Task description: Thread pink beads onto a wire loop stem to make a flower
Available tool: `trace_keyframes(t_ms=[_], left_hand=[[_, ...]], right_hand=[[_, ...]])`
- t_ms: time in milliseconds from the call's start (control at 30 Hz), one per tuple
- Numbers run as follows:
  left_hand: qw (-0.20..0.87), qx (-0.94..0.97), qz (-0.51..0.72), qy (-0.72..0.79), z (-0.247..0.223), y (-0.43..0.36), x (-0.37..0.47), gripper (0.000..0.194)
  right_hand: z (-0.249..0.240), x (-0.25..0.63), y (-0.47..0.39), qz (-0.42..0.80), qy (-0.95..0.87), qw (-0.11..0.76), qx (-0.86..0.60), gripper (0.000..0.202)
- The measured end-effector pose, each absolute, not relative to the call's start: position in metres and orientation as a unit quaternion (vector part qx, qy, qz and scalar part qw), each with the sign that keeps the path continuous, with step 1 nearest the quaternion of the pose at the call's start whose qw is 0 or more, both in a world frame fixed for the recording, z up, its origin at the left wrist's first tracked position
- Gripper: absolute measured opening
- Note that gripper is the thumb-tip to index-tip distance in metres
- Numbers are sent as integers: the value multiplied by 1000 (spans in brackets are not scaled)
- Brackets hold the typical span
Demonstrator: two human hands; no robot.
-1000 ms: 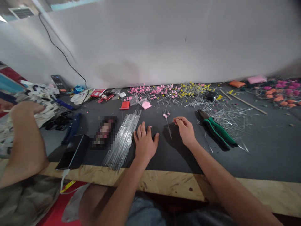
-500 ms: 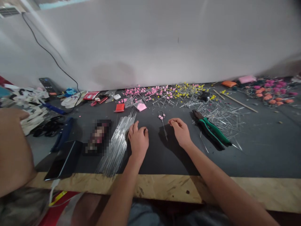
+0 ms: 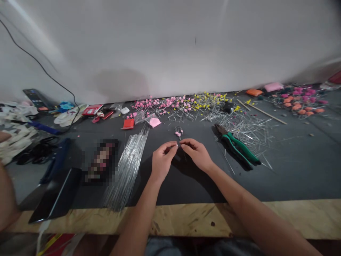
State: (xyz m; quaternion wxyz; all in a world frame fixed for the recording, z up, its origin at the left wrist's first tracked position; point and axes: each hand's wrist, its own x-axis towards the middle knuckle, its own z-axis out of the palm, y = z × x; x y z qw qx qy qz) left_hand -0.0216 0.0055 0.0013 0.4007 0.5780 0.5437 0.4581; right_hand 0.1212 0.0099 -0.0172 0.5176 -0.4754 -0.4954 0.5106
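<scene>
My left hand (image 3: 163,160) and my right hand (image 3: 196,152) meet in the middle of the dark tabletop, fingertips almost touching. Both are closed in a pinch. A tiny pale speck shows at the left fingertips; whether it is a nail or a bit of material I cannot tell. Whatever the right fingers hold is too small to make out. Just beyond the fingertips lies a looped wire piece (image 3: 178,132) with small pink lumps on it; its stem runs down behind my hands. Left of my left hand lies a bundle of straight silvery wires (image 3: 128,167).
Green-handled pliers (image 3: 239,147) and scattered wires (image 3: 249,129) lie to the right. Pink-tipped wires (image 3: 165,105) and yellow-tipped wires (image 3: 210,101) line the back. A pink packet (image 3: 154,122) and a red packet (image 3: 128,123) sit nearer. Another person's arm (image 3: 6,199) is at far left.
My left hand has left the wire bundle and moved right, closing to a pinch beside my right hand. The right hand has shifted slightly left. The view has turned a little rightward.
</scene>
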Motion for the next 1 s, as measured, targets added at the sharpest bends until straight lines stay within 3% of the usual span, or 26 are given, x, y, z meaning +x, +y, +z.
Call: trace_keyframes(t_ms=[300,833,1000], left_hand=[[441,562,503,487,-2,3,-11,18],[383,611,508,472,-9,-5,-14,11],[378,615,500,479,-10,-7,-14,17]], right_hand=[[-13,129,12,560,-535,471,-423,22],[-13,136,14,602,-549,425,-394,19],[-10,138,13,616,-545,409,-395,19]])
